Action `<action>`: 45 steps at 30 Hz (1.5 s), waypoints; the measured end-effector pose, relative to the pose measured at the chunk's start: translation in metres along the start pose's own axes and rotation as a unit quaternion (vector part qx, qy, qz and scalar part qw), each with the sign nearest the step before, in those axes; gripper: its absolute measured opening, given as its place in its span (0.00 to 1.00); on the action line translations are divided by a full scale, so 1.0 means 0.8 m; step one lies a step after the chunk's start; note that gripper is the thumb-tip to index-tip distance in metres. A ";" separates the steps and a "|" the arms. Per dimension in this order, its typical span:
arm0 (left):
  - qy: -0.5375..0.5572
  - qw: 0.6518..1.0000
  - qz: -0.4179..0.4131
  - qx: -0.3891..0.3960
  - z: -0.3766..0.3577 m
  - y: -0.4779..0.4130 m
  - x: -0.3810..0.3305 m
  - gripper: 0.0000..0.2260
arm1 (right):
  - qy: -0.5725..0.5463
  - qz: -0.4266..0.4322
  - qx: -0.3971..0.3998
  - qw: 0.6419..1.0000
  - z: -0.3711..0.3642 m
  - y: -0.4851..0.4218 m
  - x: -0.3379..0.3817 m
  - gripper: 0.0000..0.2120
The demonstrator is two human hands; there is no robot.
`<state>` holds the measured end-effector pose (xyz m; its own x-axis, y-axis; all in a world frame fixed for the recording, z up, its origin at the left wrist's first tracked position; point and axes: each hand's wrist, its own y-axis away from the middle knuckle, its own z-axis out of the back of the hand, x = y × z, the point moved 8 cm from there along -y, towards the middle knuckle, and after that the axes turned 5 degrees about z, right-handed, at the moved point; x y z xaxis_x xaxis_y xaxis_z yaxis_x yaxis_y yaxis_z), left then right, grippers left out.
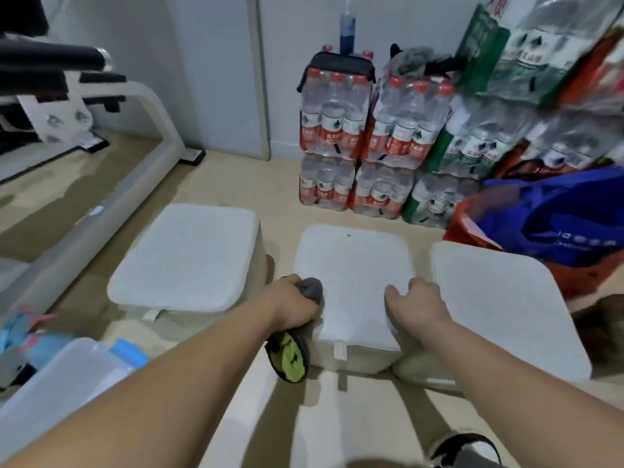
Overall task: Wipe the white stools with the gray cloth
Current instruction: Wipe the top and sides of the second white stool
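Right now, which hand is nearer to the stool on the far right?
Right. The right hand rests on the middle stool at its right edge, beside the right stool. The left hand, holding the gray cloth, is at the middle stool's left edge.

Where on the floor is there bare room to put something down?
Bare floor lies behind the left stool, toward the door, and between left stool and middle stool, where the left hand grips the gray cloth. It is crowded right: water bottle packs, bags, right stool.
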<state>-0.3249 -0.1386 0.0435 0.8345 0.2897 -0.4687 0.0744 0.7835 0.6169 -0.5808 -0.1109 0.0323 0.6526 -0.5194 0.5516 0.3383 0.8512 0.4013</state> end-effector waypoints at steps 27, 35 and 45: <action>-0.066 0.977 0.041 -0.196 0.040 0.148 0.075 0.16 | -0.105 -0.038 -0.012 0.994 -0.050 0.086 -0.080 0.21; -0.280 0.944 -0.161 -0.069 -0.075 0.122 0.052 0.38 | -0.126 -0.004 -0.109 0.986 -0.056 0.078 -0.077 0.08; -0.259 0.912 -0.198 -0.248 -0.115 0.107 0.036 0.28 | -0.112 0.012 -0.121 0.986 -0.076 0.064 -0.087 0.05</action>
<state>-0.3450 -0.0125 0.0251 0.9515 -0.2679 -0.1516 0.2770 0.9599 0.0425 -0.5679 -0.0267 -0.0297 0.5065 -0.4787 0.7171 0.4932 0.8431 0.2145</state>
